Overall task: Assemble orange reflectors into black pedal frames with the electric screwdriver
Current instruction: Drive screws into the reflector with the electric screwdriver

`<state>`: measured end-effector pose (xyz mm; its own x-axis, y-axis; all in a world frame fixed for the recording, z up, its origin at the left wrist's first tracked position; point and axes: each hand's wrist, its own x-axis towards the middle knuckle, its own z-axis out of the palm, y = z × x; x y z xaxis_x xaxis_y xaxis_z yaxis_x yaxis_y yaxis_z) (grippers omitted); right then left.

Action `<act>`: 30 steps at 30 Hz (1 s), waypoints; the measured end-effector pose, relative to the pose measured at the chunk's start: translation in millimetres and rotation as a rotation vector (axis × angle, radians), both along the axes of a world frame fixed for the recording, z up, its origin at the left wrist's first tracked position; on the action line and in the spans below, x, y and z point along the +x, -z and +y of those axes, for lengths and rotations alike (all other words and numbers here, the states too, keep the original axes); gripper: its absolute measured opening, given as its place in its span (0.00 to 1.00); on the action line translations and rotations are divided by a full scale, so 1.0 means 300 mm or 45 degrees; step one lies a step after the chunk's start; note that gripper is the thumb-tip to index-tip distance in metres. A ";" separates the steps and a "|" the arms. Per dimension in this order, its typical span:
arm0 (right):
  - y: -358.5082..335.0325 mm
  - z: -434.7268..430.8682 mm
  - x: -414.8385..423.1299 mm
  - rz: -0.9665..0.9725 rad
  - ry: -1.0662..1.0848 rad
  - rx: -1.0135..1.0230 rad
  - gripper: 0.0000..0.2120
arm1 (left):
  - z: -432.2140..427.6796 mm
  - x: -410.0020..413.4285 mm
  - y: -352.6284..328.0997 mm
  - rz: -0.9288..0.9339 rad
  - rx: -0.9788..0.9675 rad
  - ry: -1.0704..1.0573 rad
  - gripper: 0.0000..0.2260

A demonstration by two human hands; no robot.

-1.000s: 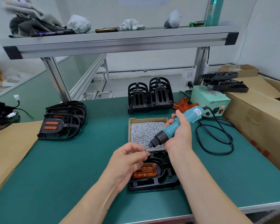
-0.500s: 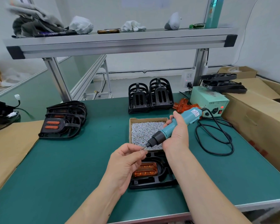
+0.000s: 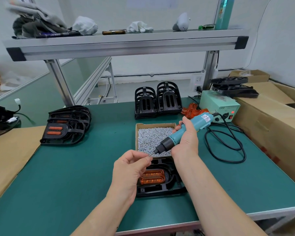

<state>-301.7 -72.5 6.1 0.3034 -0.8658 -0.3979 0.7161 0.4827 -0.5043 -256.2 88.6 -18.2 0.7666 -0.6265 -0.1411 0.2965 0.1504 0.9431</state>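
A black pedal frame (image 3: pixel 162 188) lies on the green mat near the front edge, with an orange reflector (image 3: pixel 152 178) seated in it. My right hand (image 3: pixel 186 142) grips the teal electric screwdriver (image 3: pixel 180 133), tilted with its tip pointing down to the left. My left hand (image 3: pixel 131 167) pinches a small screw (image 3: pixel 150 155) against the screwdriver's bit, just above the frame. A cardboard box of screws (image 3: pixel 152 138) sits right behind the frame.
Two stacks of empty black frames (image 3: pixel 157 101) stand at the back. Finished pedals (image 3: pixel 65 128) lie stacked at the left. Loose orange reflectors (image 3: pixel 192 111) lie beside the green power unit (image 3: pixel 218 106). The black cable (image 3: pixel 228 147) coils at the right, next to cardboard boxes (image 3: pixel 271 120).
Both hands stay together at the screwdriver tip. They have shifted slightly down and left in view; the screw stays pinched at the bit.
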 end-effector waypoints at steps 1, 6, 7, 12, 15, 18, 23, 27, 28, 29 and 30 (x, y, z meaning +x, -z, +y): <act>0.001 0.000 0.001 0.001 0.000 -0.004 0.12 | -0.003 -0.001 0.001 -0.066 0.031 -0.018 0.10; 0.000 0.000 0.006 0.035 0.021 -0.008 0.14 | -0.001 -0.009 0.022 -0.758 0.229 -0.158 0.11; 0.000 0.000 0.007 0.051 0.021 -0.005 0.14 | 0.001 -0.010 0.028 -0.945 0.254 -0.201 0.12; 0.009 0.001 -0.002 0.091 -0.019 0.018 0.12 | 0.021 -0.007 0.045 -1.493 0.179 -0.286 0.11; 0.009 0.004 -0.002 0.072 -0.010 0.023 0.14 | 0.012 0.004 0.033 -0.949 0.184 -0.139 0.11; 0.009 0.011 0.004 0.090 0.010 0.003 0.15 | -0.003 0.007 0.020 -0.364 0.103 -0.025 0.10; -0.001 0.015 0.011 0.118 0.019 -0.020 0.08 | 0.004 0.004 0.032 -0.614 0.124 -0.027 0.10; -0.002 0.020 0.008 0.153 0.027 -0.072 0.07 | 0.007 0.001 0.046 -0.767 0.138 -0.067 0.11; -0.003 0.021 0.007 0.154 0.030 -0.075 0.07 | 0.009 -0.002 0.046 -0.801 0.138 -0.078 0.11; -0.005 0.022 0.006 0.152 0.035 -0.075 0.07 | 0.009 -0.005 0.045 -0.830 0.139 -0.087 0.11; -0.006 0.022 0.003 0.152 0.042 -0.074 0.07 | 0.008 -0.007 0.043 -0.852 0.141 -0.095 0.11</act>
<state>-300.7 -65.9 7.8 0.2277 -0.8973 -0.3782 0.6641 0.4272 -0.6136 -258.4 91.0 -31.2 0.7516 -0.5780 0.3179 -0.3630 0.0400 0.9309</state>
